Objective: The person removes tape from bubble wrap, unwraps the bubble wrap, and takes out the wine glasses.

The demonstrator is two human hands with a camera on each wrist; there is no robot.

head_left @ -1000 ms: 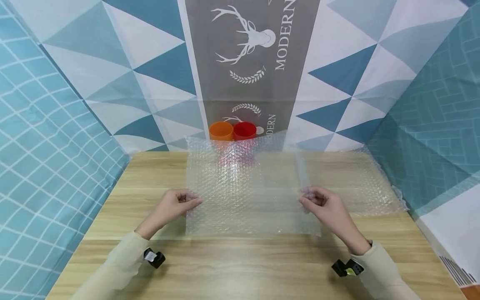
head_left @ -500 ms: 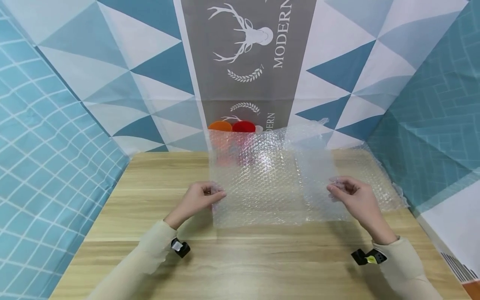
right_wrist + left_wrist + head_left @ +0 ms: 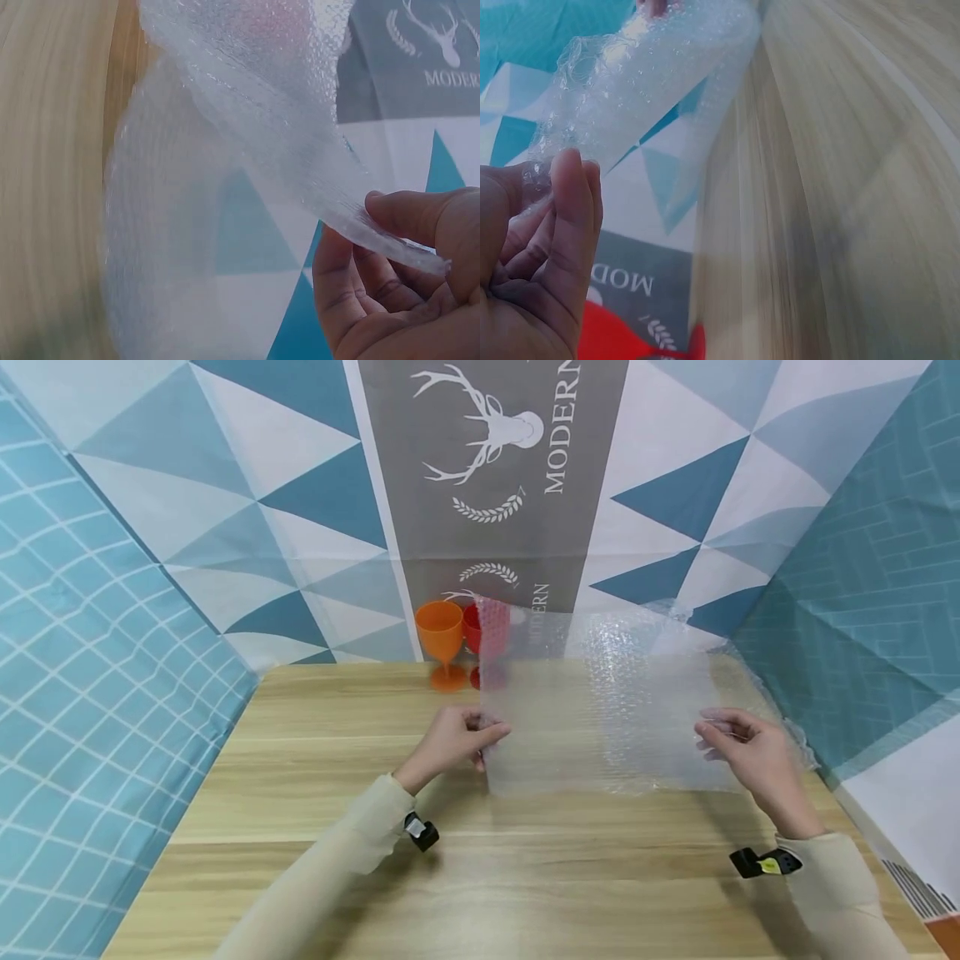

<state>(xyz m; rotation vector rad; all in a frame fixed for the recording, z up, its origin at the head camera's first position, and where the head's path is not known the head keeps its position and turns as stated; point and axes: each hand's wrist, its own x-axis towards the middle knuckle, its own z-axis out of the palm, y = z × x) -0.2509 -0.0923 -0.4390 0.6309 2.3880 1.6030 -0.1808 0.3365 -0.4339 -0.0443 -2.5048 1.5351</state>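
Note:
A clear bubble wrap bag (image 3: pixel 592 710) is stretched between the two hands, raised over the table. My left hand (image 3: pixel 453 743) pinches its left edge between thumb and fingers. On the opposite edge, my right hand (image 3: pixel 753 760) grips the wrap the same way; the right wrist view shows the thumb on top of the folded edge (image 3: pixel 360 225). Behind the wrap stand an orange goblet (image 3: pixel 440 631) and a red goblet (image 3: pixel 471 628), the red one partly covered by it. In the left wrist view the red goblet (image 3: pixel 615 334) lies beyond the fingers.
More bubble wrap (image 3: pixel 765 693) lies at the table's back right corner, partly behind the held piece. The wooden table (image 3: pixel 315 760) meets a patterned backdrop (image 3: pixel 300 527) at the rear, with blue tiled sheets (image 3: pixel 90 693) at the sides.
Both hands have carried the bubble wrap to the right and slightly away. The orange goblet, earlier partly behind the wrap, is now uncovered. Both grips stay on the edges.

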